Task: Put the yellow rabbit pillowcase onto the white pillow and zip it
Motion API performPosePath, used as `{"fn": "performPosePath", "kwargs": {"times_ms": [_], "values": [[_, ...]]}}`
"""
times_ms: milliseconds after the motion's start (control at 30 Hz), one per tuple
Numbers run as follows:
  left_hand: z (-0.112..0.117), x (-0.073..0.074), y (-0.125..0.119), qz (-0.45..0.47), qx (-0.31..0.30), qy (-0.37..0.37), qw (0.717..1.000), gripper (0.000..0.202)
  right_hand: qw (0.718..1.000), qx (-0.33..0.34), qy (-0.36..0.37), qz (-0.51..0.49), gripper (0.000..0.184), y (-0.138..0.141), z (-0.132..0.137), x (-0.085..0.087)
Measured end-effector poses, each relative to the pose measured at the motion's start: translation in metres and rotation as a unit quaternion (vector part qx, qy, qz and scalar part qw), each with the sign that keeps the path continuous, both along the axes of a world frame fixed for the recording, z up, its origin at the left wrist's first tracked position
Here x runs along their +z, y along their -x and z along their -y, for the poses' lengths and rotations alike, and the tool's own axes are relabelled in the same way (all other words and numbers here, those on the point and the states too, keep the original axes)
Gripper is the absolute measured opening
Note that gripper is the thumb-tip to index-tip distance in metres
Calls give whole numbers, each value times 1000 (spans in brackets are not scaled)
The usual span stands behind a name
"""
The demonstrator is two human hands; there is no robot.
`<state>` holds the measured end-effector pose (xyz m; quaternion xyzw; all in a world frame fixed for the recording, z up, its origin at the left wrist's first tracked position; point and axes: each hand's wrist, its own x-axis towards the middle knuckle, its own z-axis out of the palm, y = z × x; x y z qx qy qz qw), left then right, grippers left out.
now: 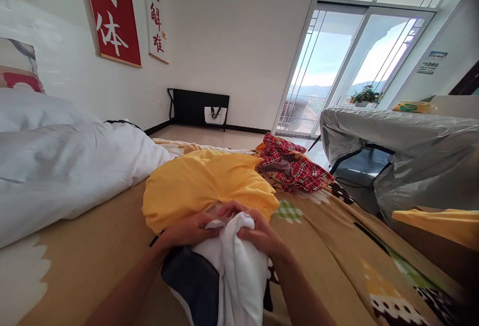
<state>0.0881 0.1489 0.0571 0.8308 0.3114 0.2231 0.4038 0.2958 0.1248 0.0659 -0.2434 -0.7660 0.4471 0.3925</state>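
Observation:
In the head view, a white cloth with a large navy patch [243, 278] lies bunched on the bed right in front of me. My left hand [189, 230] is closed on its upper left edge. Opposite it, my right hand [254, 226] grips a gathered white fold, fingers curled over the top. I cannot tell what kind of article the cloth is. A plump yellow pillow [202, 176] rests just beyond both hands, its near edge partly covered by them. To its right lies a crumpled red checked cloth [299, 168].
A thick white quilt [75, 161] is heaped on the left of the brown patterned bedspread [322, 246]. At the right stands a table under a grey plastic cover [396, 129], with a potted plant [364, 95]. Yellow fabric [441, 223] is at the right edge.

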Motion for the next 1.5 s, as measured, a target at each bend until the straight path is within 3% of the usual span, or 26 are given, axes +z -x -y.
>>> {"fn": "performPosePath", "kwargs": {"times_ms": [167, 367, 533, 667, 767, 900, 1033, 1100, 1167, 1233, 1300, 1367, 1433, 1500], "values": [[5, 15, 12, 102, 33, 6, 994, 45, 996, -86, 6, -15, 56, -8, -9, -11], [6, 6, -12, 121, 93, -50, 987, 49, 992, -118, -38, 14, 49, 11, -9, -20], [11, 5, -17, 198, 74, -114, 971, 51, 987, -150, -30, 41, 48, 11, -13, -31], [14, 9, -15, 199, -15, -73, 977, 40, 982, -171, -49, 62, 43, 14, -13, -33], [13, 13, -12, 200, -45, -46, 978, 36, 974, -206, -81, 50, 37, 19, -10, -30], [8, 13, -5, 199, -10, -30, 979, 39, 953, -266, -139, 36, 32, 20, -7, -24], [2, 8, -3, 192, 42, -37, 980, 43, 932, -277, -236, 1, 23, 12, 8, 2], [-1, 6, -4, 198, 72, -35, 977, 46, 920, -268, -283, 41, 18, 9, 25, 20], [-4, 3, -5, 211, 123, -16, 969, 49, 898, -256, -331, 133, 25, 9, 48, 34], [-7, 0, -4, 226, 189, 5, 956, 52, 854, -271, -381, 229, 31, 14, 72, 37], [-10, -3, -3, 239, 243, 7, 940, 54, 799, -324, -423, 278, 34, 25, 92, 28], [-13, -5, -3, 247, 271, -1, 930, 56, 754, -379, -441, 305, 53, 41, 106, 11], [-15, -7, -4, 244, 292, -2, 925, 57, 727, -420, -431, 329, 66, 60, 112, -6], [-17, -9, -5, 238, 309, 2, 921, 58, 715, -455, -405, 343, 67, 78, 111, -17]]}}
